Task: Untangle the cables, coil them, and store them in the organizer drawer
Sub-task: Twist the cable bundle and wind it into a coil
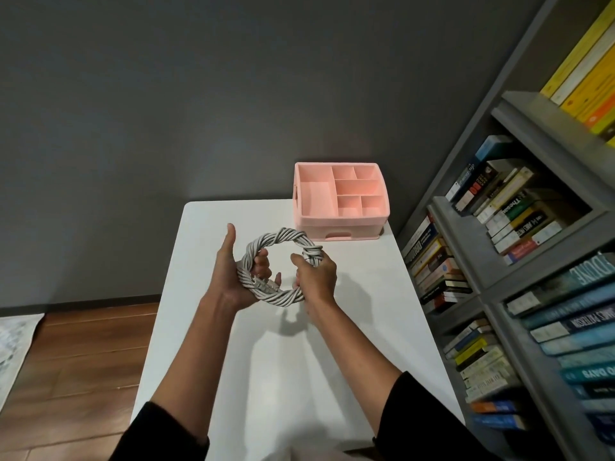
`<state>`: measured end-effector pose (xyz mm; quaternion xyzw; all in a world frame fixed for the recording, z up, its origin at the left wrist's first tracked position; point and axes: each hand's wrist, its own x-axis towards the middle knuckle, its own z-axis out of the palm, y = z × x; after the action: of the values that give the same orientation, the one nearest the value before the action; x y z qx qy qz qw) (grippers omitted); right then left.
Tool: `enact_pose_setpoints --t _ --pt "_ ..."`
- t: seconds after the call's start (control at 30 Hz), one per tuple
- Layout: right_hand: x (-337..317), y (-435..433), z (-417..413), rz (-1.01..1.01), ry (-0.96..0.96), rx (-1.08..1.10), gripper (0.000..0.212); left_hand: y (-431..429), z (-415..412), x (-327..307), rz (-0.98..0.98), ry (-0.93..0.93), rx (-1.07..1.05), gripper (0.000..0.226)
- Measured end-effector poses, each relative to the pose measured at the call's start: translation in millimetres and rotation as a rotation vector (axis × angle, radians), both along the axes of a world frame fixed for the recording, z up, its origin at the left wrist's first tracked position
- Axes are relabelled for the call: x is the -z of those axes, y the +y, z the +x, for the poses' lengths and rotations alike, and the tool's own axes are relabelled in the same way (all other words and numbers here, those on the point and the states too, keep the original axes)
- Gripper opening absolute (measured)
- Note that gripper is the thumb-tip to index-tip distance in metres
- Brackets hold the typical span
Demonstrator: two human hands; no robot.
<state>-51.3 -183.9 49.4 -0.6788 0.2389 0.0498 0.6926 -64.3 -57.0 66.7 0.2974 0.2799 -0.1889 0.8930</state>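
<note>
Left hand (229,277) cradles coiled cable (278,261), thumb straight; right hand (316,276) grips opposite side.

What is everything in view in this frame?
cable coil: one, grey-white, held above the table by both hands
organizer: one, pink, table's far right corner, drawer closed
table: one, white, centre
shelf: one, grey, right
books: many, mixed colours, on the shelf
floor: one, brown wood, left
wall: one, grey, behind
left hand: one, grips the coil's left side, thumb up
right hand: one, grips the coil's right side
</note>
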Motion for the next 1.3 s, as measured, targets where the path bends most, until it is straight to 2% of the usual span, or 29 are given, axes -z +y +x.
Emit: enact_pose_setpoints --t 0.1,0.2,0.3,0.43,0.6,0.73,0.83,0.93,1.13,1.2,1.3 --pt "4 1 -3 0.017 0.047 -0.033 0.006 1 3 -4 0.114 0.002 0.045 0.056" --pt "6 2 -5 0.017 0.069 -0.051 0.005 -12 4 0 0.239 -0.034 -0.135 0.040" --pt "7 4 -6 0.036 0.066 -0.065 0.006 -18 2 4 0.409 -0.082 -0.302 0.034" --pt "2 8 -3 0.023 0.011 -0.068 0.008 -18 1 3 0.472 -0.138 -0.375 0.036" --pt "-5 4 7 0.027 -0.018 -0.009 0.008 -13 -6 -4 0.600 -0.242 -0.132 0.052" --pt "-9 1 12 0.085 -0.047 0.085 0.011 -13 -18 -5 0.660 -0.165 -0.074 0.073" --pt "-11 -2 14 0.087 -0.102 0.186 0.010 -26 -32 -2 0.617 0.006 0.062 0.067" --pt "-10 0 15 0.030 -0.176 0.279 0.010 -41 -40 -4 0.463 0.115 0.222 0.067" --pt "-11 -1 17 -0.012 -0.240 0.345 0.011 -60 -42 8 0.624 0.128 0.268 0.076" --pt "-13 -5 17 0.028 -0.221 0.375 0.014 -58 -40 12 0.535 0.082 0.247 0.055" --pt "-12 -11 17 0.133 -0.150 0.436 0.013 -56 -38 19 0.299 0.030 0.040 0.032"
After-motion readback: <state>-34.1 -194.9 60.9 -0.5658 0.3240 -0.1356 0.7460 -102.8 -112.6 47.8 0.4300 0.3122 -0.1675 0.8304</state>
